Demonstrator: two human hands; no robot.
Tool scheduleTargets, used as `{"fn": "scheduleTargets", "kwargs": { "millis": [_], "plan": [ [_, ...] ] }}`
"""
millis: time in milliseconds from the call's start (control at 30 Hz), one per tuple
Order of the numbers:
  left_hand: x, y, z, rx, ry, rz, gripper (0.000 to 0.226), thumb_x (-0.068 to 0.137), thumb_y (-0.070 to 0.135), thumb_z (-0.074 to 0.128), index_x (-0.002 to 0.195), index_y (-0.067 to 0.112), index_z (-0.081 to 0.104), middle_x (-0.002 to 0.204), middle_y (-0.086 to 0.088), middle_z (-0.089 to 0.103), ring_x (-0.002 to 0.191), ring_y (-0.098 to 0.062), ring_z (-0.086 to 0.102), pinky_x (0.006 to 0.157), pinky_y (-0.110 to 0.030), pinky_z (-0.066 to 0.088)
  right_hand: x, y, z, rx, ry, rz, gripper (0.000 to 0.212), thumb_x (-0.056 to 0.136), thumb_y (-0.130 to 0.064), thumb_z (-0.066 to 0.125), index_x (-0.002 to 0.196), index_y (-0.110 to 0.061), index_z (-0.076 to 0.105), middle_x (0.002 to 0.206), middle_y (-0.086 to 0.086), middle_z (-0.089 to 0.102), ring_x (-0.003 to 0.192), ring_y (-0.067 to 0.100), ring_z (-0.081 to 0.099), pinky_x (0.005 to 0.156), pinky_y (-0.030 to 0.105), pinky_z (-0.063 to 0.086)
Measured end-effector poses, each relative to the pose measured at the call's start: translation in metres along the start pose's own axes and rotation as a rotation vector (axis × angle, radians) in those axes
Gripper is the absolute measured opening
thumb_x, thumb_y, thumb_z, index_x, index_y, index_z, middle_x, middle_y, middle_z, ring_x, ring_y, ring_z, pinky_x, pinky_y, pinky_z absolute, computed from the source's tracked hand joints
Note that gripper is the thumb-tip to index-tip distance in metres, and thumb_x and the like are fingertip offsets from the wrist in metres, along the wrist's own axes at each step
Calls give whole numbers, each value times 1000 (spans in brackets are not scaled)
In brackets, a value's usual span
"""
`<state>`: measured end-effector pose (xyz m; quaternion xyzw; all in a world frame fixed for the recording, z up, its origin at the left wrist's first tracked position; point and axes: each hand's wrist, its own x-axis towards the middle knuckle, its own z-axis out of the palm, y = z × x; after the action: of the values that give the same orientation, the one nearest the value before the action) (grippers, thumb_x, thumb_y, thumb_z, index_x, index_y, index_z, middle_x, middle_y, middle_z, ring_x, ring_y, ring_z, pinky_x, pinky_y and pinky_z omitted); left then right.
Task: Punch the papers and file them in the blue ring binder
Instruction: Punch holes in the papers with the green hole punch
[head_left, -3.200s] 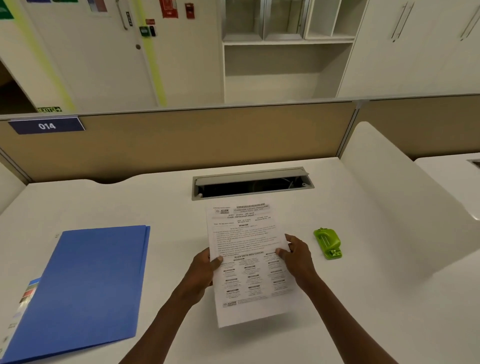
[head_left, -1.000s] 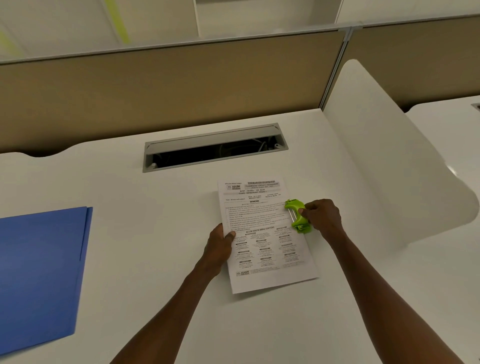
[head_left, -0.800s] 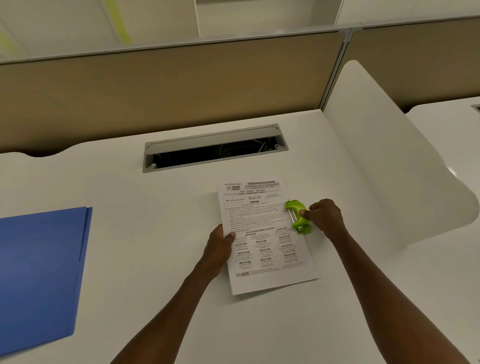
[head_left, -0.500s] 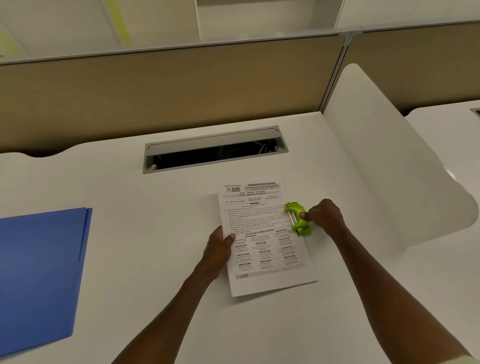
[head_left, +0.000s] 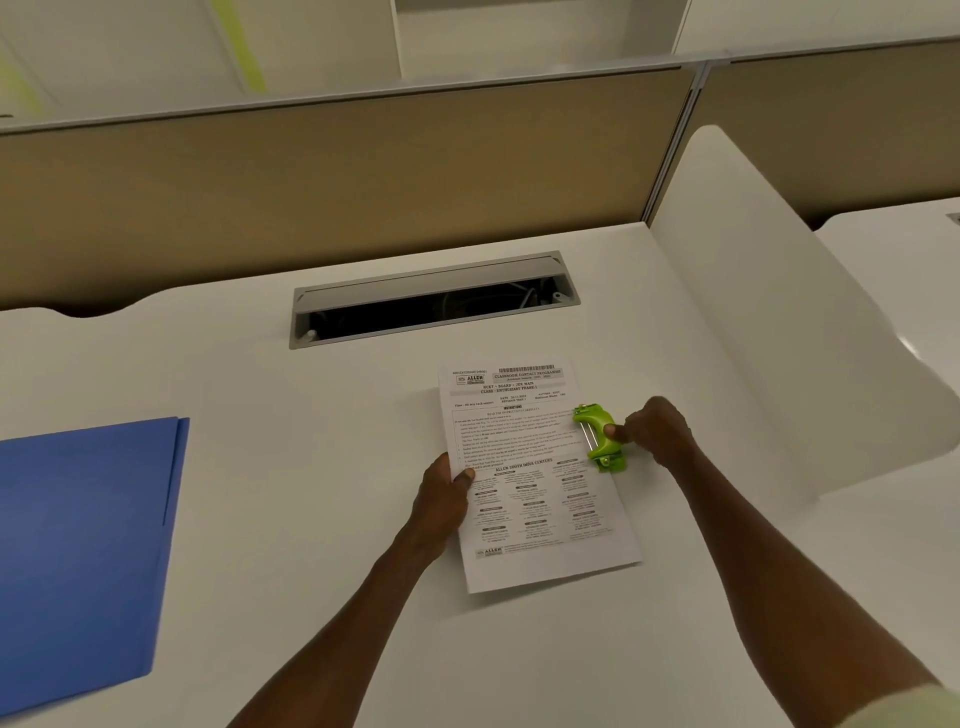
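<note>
R hand (head_left: 655, 432) curled round small lime-green plastic hole punch (head_left: 598, 437), sat on right edge of printed white papers (head_left: 530, 478). L hand (head_left: 442, 493) pinches papers' left edge, thumb on top. Papers flat on white desk (head_left: 311, 415); blue ring binder (head_left: 78, 551) closed, well apart at left.

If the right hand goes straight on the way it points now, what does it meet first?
The right hand points left, gripping the green punch. Going on, it would probably slide over the papers; the left hand comes later.
</note>
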<state>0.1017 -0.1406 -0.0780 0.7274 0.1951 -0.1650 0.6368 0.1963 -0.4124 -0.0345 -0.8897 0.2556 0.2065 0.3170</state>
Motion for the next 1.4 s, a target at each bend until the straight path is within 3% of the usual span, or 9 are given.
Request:
{"fn": "scheduleTargets", "kwargs": {
  "millis": [100,233,333,633,867,1000,1167,1400],
  "plan": [
    [-5,0,1,18,-13,-15,33,98,11,45,130,15,51,126,-5,63,110,-25,62,97,-49,50,-7,-7,-2,-175,1,92,58,66,-44,84,101,-7,57,109,14,64,102,33,64,80,34,47],
    [-1,8,-4,32,-23,21,31,98,13,45,128,16,52,124,-5,64,109,-24,63,96,-49,52,-11,-13,-1,-163,32,91,57,66,-49,83,94,-10,53,112,15,66,93,29,63,78,34,46],
    [-7,5,-1,65,-20,0,31,98,16,44,129,16,50,124,-4,64,107,-25,63,94,-48,53,-20,-13,2,-192,62,126,59,66,-50,82,102,-10,56,113,13,64,99,32,63,83,37,48],
    [-9,7,2,88,-4,-8,29,98,18,44,127,16,49,123,-5,63,105,-24,64,91,-45,55,-21,-23,8,-247,138,117,53,73,-34,81,114,-11,58,121,12,62,111,32,59,84,37,45],
    [-6,8,-1,66,-10,5,31,98,17,44,128,15,49,125,-5,62,108,-25,63,93,-46,53,-15,-14,8,-132,137,71,43,72,-38,81,95,-8,59,101,13,69,92,30,68,85,37,51],
    [-6,5,-4,85,-16,11,30,98,19,45,127,16,49,124,-4,63,107,-24,63,91,-43,55,-19,-9,16,-59,165,25,41,75,-32,79,100,-5,62,103,17,68,97,33,65,84,37,49],
    [-7,5,-4,99,-35,29,30,98,19,45,127,16,49,125,-4,62,107,-24,63,86,-38,55,-24,-14,19,-27,193,-37,36,76,-22,79,96,3,63,100,22,68,92,36,63,68,30,43],
    [-3,1,-6,74,-24,-1,28,97,19,46,125,18,52,121,-3,64,104,-24,64,90,-45,55,-24,-15,17,5,214,-14,33,70,-22,82,86,0,64,86,16,69,76,30,63,63,29,44]
  ]
}}
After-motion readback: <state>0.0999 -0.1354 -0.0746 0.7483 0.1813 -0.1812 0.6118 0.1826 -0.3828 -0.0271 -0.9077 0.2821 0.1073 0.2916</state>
